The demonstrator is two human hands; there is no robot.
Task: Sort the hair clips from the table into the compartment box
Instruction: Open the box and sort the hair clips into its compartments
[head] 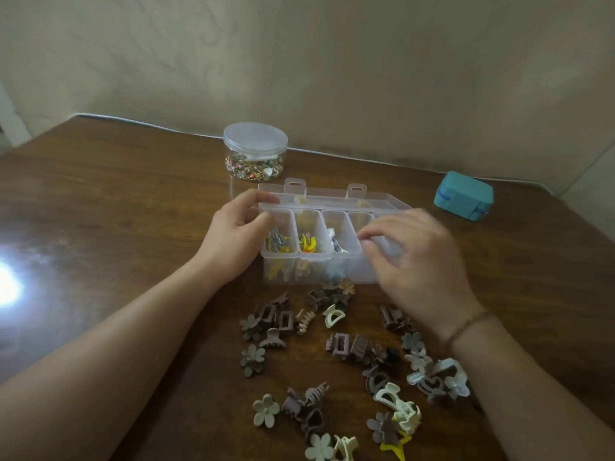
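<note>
Clear plastic makes up the compartment box (332, 234), a long hinged organiser standing open near the middle of the brown wooden desk (116, 211), its lid tipped back toward the far edge with two latch tabs sticking up. Its left three compartments already hold small clips, yellow and orange ones among them, while the fourth looks bare from here. The left hand (238, 234) steadies the box at its left end, thumb on the near side of the rim and fingers curled over the back corner. The right hand (412, 257) hovers over the right-hand compartments with fingertips drawn together as if pinching something small, but motion blur hides whether a clip is actually between them, so I cannot tell. Between the box and the near edge lies the scatter of matte hair clips (332, 361): brown, mauve, grey and cream claws and flower shapes, some touching the box's front wall. To do this step well, I would keep the left hand's hold firm so the light box does not slide, bring the right fingertips low into the chosen compartment before letting go, and match each clip to like colours or shapes. Toward the far edge stand a round clear lidded jar of small trinkets (255, 151) and, off to the far right, a teal zipped case (463, 196).
</note>
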